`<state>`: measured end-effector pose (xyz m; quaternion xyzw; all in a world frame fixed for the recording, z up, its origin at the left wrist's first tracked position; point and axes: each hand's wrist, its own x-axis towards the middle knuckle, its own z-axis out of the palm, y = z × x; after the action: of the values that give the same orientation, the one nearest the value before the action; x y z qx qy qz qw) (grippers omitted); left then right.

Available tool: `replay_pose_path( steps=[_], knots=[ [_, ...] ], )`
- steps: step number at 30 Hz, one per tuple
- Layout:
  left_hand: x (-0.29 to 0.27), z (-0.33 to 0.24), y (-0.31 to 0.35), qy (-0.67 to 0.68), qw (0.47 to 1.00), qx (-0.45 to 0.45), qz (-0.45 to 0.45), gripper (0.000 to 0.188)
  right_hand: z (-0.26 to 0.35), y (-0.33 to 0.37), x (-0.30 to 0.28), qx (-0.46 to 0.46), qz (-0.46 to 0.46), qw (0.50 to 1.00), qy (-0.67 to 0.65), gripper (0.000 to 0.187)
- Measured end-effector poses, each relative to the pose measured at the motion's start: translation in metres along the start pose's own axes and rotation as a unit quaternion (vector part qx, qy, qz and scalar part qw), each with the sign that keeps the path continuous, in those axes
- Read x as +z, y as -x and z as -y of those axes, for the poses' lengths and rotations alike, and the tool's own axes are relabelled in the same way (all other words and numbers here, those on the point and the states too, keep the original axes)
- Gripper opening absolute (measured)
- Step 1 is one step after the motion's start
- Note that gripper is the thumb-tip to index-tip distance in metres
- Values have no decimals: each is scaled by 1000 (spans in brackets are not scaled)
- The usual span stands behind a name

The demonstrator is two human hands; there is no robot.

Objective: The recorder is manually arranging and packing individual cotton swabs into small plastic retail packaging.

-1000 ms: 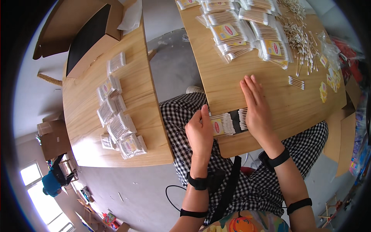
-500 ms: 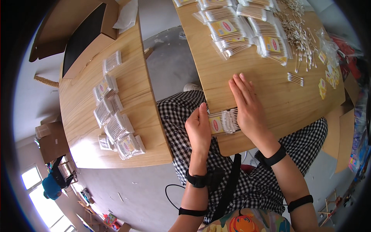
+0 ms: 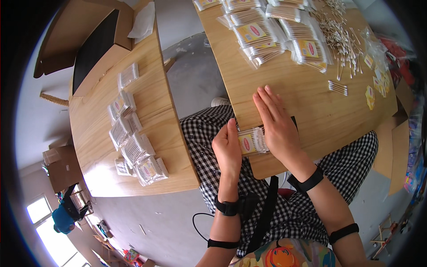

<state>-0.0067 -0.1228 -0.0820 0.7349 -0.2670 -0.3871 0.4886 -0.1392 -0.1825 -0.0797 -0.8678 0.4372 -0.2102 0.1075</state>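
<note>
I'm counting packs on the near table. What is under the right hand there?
Under the right hand lies a row of cotton swabs with a yellow label, pressed against the left hand at the table edge. The palm covers the row's right end.

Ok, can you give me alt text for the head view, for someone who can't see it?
Both hands press a clear packet of white cotton swabs at the near edge of a light wooden table: left hand against its end, right hand flat beside it. More swab packets lie further back.
</note>
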Motion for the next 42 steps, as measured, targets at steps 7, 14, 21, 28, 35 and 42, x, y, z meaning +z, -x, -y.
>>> replay_pose_path(
  steps=[7, 14, 21, 28, 35, 42],
  knots=[
    [0, -9, 4, -127, 991, 30, -34, 44, 6, -2, 2, 36, -41, 994, -93, 47],
    [7, -16, 8, -145, 988, 38, -44, 44, 35, -4, 14, 55, -66, 943, -322, 48],
    [-19, -16, 10, -301, 915, 267, -18, 30, 17, -3, -1, 197, -100, 717, -661, 68],
    [-41, -37, 17, -375, 845, 341, 170, 76, 27, 16, -7, 214, -78, 704, -673, 78],
    [-38, -38, 16, -375, 838, 357, 170, 68, 39, 14, 0, 241, -55, 578, -777, 77],
    [-36, -62, -14, -293, 900, 173, 272, 39, 52, 14, 6, 241, -93, 561, -787, 69]
  ],
)
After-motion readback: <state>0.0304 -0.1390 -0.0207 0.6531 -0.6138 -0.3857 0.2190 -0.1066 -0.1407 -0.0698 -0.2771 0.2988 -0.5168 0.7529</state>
